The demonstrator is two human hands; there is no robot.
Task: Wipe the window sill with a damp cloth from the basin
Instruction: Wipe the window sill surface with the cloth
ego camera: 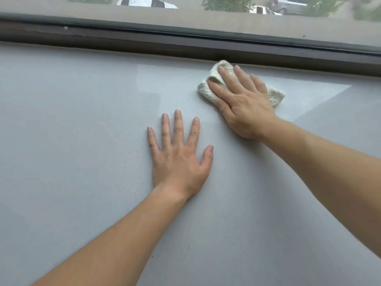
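The cream terry cloth (208, 90) lies bunched under the right hand (245, 106), which presses it flat-palmed with fingers spread, its far edge touching the dark window frame (123, 41); the left hand (178, 159) rests open and empty, just nearer the person. The grey speckled window sill (72, 141) is glossy; beyond the glass, parked cars (146, 2) and shrubs (226, 4) show.

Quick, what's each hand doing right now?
Left hand: open, flat on the sill, holding nothing.
Right hand: open, pressing the cloth flat on the sill by the window frame.
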